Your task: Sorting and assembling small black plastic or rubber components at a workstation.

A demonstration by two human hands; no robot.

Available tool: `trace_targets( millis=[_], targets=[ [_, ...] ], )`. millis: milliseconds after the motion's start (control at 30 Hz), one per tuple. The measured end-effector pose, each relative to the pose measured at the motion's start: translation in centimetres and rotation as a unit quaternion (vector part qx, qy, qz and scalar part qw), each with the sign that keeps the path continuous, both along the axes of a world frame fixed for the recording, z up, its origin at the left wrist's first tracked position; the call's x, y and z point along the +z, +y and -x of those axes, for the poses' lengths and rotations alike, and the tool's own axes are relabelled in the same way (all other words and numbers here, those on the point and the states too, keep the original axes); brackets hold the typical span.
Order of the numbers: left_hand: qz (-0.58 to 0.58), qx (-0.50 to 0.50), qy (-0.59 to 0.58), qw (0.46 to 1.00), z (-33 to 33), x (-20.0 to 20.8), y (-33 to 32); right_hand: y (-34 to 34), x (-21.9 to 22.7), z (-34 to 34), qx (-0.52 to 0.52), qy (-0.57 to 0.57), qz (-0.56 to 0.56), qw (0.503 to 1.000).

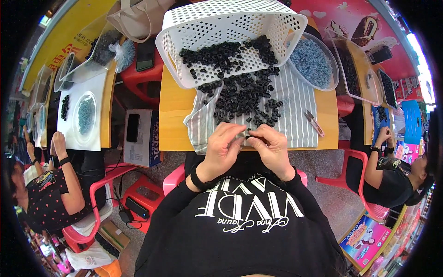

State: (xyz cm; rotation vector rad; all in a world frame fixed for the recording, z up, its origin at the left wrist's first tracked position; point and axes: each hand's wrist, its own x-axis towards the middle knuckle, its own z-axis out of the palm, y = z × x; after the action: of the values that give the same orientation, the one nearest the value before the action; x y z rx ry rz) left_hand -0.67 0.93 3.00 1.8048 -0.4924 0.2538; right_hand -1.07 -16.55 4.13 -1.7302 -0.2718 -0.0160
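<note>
My left hand (222, 148) and my right hand (270, 146) meet near the table's front edge, thumbs and forefingers pinched together. A small black cylindrical piece (248, 136) shows between the fingertips, against my right thumb and forefinger. Whatever my left fingertips pinch is too small to make out. Just beyond my hands, a loose pile of small black cylindrical pieces (242, 94) lies on a grey-and-white striped cloth (300, 108). More of them spill from a white perforated plastic basket (230, 23) tipped toward me.
At the back right stands a round clear bowl (336, 69) of bluish translucent small parts. Small scissors-like snips (314, 123) lie right on the cloth. People sit at side tables left (50, 194) and right (392, 180). A phone (145, 59) rests on a red stool.
</note>
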Motion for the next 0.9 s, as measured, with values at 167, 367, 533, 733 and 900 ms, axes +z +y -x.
trace_targets(
  millis=[167,367,533,733,900],
  targets=[
    [0.002,0.035,-0.1,0.994,0.6,0.9,0.0,1.6,-1.5,-0.5,0.023,-0.102,0.14,0.985],
    [-0.032,-0.073,-0.175,0.981,0.6,0.5,-2.6,1.4,-4.2,-0.6,0.081,-0.174,0.221,0.956],
    [0.012,-0.064,-0.241,0.968,1.0,-3.9,-4.5,1.4,-5.3,-0.7,0.102,-0.142,0.251,0.952],
    [-0.525,0.319,0.252,0.748,2.4,-8.0,-14.1,2.1,-6.9,-0.5,0.133,-0.101,0.278,0.946],
    [-0.025,-0.038,-0.243,0.969,0.9,-5.1,-3.5,1.8,-8.1,0.3,0.134,-0.077,0.299,0.942]
  ],
)
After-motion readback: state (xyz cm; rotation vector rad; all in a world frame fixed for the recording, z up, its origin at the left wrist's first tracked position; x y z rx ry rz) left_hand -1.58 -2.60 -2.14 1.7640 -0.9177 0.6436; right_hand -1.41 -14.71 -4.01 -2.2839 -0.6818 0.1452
